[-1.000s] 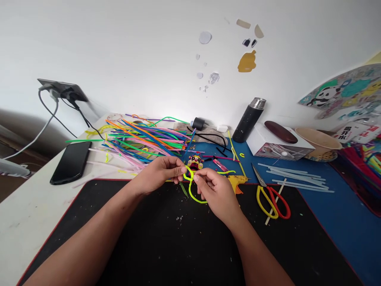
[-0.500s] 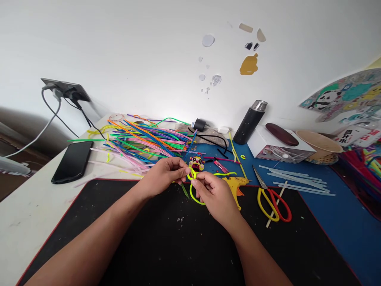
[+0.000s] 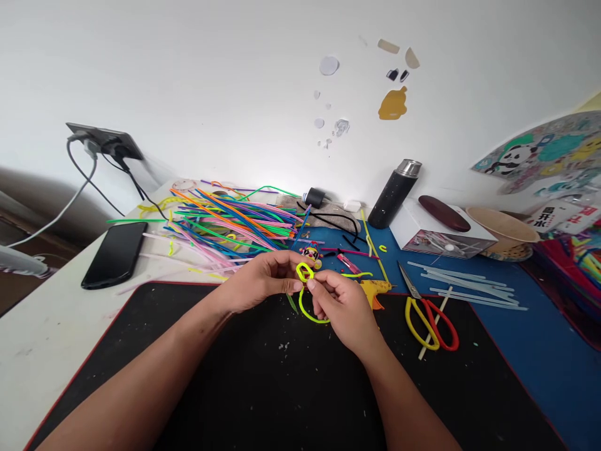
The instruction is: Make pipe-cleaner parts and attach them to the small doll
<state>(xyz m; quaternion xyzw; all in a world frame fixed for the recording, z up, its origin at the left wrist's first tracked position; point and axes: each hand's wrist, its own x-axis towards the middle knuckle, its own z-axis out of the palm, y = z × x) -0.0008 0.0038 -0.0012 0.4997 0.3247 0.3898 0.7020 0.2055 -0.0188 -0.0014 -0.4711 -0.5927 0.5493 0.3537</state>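
Observation:
Both my hands meet over the far edge of a black mat (image 3: 282,388). My left hand (image 3: 260,282) pinches a neon yellow pipe cleaner (image 3: 306,275) where it forms a small loop. My right hand (image 3: 345,307) pinches the same pipe cleaner just below the loop, and its loose end curves down onto the mat under my fingers. A small red and yellow figure (image 3: 310,253) stands just behind the loop.
A heap of coloured pipe cleaners (image 3: 225,222) lies behind my left hand, a black phone (image 3: 114,254) to its left. Right of my hands lie a yellow glue gun (image 3: 375,289), scissors (image 3: 425,310) with yellow and red handles, clear glue sticks (image 3: 469,285), a black flask (image 3: 394,193) and a white box (image 3: 441,232).
The yellow pipe cleaner's top has been bent into a tighter, closed small loop between my fingers. Both hands stayed in nearly the same spot.

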